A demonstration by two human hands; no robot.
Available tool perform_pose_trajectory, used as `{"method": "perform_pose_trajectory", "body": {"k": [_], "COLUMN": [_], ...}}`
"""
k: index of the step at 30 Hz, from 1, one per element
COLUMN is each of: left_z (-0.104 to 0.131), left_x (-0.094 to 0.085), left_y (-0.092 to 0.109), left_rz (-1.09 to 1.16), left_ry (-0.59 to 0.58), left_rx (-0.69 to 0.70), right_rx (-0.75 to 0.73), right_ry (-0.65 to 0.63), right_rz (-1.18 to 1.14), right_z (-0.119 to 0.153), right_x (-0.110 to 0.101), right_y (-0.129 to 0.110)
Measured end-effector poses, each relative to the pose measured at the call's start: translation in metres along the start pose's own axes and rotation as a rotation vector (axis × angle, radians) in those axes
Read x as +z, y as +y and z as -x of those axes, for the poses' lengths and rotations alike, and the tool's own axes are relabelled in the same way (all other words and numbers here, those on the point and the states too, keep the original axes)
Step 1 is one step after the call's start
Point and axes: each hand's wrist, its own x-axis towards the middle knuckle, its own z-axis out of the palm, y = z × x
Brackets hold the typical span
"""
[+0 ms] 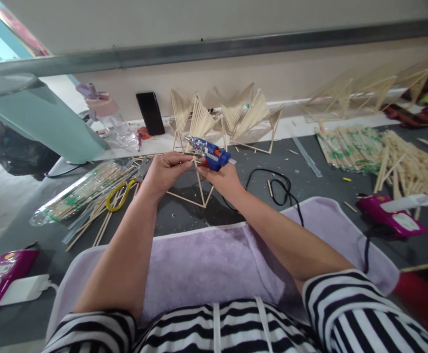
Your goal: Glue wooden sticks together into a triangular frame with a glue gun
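My left hand (166, 169) is closed, thumb and fingers pinching the top corner of a triangular frame of thin wooden sticks (186, 197). Close beside it, my right hand (219, 177) is closed round the handle of a blue glue gun (208, 151), which is flecked with dried glue. Its nozzle points up and left, past the frame's top, and a clear glue stick shows at its rear. The right fingertips are also at the frame's top corner; whether they grip it is hidden. The frame's lower corner stands over the grey table (173, 220).
Finished-looking stick structures (232, 115) line the wall with a black phone (150, 113). Yellow-handled scissors (120, 196) and bagged sticks (89, 189) lie left. A black cord (287, 189), stick bundles (350, 147) and a magenta box (392, 215) lie right. A lilac cloth (195, 269) covers the front.
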Motion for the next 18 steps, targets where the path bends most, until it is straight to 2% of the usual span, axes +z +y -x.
{"method": "perform_pose_trajectory", "body": {"k": [18], "left_z": [-0.0004], "left_x": [-0.0006], "left_y": [-0.0030], "left_rz": [0.011], "left_ry": [-0.005], "left_rx": [-0.002], "right_rx": [-0.036], "right_ry": [0.001], "right_rz": [0.037], "right_z": [0.0003], "right_x": [-0.0008], "right_y": [-0.0006]}}
